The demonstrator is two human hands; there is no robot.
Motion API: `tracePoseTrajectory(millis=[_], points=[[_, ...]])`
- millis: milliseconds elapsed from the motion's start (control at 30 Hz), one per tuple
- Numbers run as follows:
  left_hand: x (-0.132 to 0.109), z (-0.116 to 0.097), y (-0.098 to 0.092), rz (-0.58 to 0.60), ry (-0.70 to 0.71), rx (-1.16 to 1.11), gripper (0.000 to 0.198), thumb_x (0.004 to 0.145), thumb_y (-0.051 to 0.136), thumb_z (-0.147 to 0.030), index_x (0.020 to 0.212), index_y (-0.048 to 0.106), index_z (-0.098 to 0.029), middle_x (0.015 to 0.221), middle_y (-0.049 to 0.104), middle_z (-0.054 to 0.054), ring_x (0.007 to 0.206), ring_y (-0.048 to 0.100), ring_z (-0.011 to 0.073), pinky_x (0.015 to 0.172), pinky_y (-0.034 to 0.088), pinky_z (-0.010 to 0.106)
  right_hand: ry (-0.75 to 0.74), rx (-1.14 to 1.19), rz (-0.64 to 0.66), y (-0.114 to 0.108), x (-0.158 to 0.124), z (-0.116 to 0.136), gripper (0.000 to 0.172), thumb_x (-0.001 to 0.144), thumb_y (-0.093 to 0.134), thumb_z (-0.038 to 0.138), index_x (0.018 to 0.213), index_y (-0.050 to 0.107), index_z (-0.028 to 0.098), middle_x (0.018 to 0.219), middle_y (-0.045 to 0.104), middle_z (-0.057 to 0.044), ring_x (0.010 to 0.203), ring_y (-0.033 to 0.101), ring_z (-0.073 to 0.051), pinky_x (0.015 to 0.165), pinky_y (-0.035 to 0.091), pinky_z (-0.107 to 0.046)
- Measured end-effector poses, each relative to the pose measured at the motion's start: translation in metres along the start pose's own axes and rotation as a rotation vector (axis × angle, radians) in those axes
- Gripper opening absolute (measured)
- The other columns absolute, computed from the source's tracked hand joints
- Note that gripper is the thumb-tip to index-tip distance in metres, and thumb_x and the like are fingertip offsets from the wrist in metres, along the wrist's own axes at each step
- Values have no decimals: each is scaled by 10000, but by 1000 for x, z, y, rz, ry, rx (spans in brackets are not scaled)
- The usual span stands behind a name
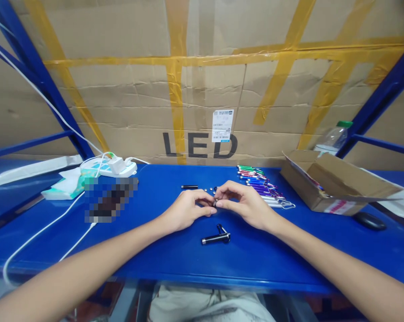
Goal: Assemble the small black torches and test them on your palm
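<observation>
My forearms are cropped; my left hand and right hand pinch a mostly hidden part; at 12 o'clock, cardboard reads "LED".

even light | faint sheen on tabletop | edges stretched, soft

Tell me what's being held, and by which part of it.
A small, dark, shiny piece, held where the fingertips of the right hand and left hand meet; which part is gripped cannot be told.
</observation>
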State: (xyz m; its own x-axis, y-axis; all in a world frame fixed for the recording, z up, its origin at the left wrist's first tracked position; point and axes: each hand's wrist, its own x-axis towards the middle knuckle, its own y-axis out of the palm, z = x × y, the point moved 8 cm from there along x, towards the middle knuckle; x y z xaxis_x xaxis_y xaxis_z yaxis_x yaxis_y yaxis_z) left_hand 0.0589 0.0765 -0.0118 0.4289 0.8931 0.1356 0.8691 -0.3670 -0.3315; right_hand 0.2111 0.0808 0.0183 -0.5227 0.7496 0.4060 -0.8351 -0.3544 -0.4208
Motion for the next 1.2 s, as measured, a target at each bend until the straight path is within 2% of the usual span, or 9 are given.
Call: tracePoseTrajectory(millis=[233,433,500,667,733,867,967,1067,1200], points=[[1,-2,0,-2,40,7,157,806,855,-250,936,817,-172,906,770,35,854,744,201,842,582,310,-159,-248,-1,1,-4,16,135,1010,731,367,991,747,234,944,721,-40,884,674,-217,833,537,-367],[2,5,2,27,-6,-49,217,809,860,-243,1003,806,-161,936,815,50,912,773,227,879,599,327,-306,-399,20,4,-11,30,182,1086,617,372,1039,732,239,1017,731,-77,978,651,-247,873,518,-404],[1,2,0,15,21,-6,181,832,836,-236,995,804,-164,944,810,51,922,774,222,872,602,316,-306,-413,13,4,-11,31,169,1081,628,383,1075,721,242,1040,725,-79,983,640,-251,874,515,-406],[-2,-10,-9,-96,127,149,153,886,782,-249,1019,788,-173,1065,788,69,989,767,217,836,623,286,-259,-490,-119,-8,-7,25,197,1123,521,309,1134,703,235,1056,726,-88,980,617,-259,894,488,-431],[-1,-9,-17,-168,109,151,170,907,764,-265,1050,767,-175,1062,791,67,987,770,215,826,630,286,-247,-603,-81,-6,-6,19,244,1124,499,288,1217,721,250,1141,731,-108,1041,601,-286,943,467,-478],[0,-5,-26,-250,76,156,182,952,716,-292,1101,732,-189,1062,798,63,967,769,209,831,630,301,-199,-799,110,9,-7,2,329,1115,522,313,1386,706,348,1343,700,-109,1189,535,-352,990,414,-576],[1,-4,-25,-243,57,161,163,961,700,-279,1094,723,-190,1068,798,65,976,770,212,849,625,312,-198,-843,193,19,-10,-1,301,1114,534,300,1335,736,330,1361,700,-107,1227,509,-361,993,385,-589],[1,-5,-22,-221,49,156,160,965,686,-254,1105,718,-184,1068,797,67,984,771,212,861,620,317,-199,-833,205,21,-11,2,179,1093,600,290,1169,760,276,1288,723,-99,1208,516,-345,981,358,-569],[2,-5,-20,-199,49,154,148,954,696,-243,1088,719,-182,1058,802,66,990,773,219,867,618,322,-176,-769,201,19,-10,5,46,1055,681,286,1038,696,246,1183,733,-68,1171,526,-323,971,351,-533]])
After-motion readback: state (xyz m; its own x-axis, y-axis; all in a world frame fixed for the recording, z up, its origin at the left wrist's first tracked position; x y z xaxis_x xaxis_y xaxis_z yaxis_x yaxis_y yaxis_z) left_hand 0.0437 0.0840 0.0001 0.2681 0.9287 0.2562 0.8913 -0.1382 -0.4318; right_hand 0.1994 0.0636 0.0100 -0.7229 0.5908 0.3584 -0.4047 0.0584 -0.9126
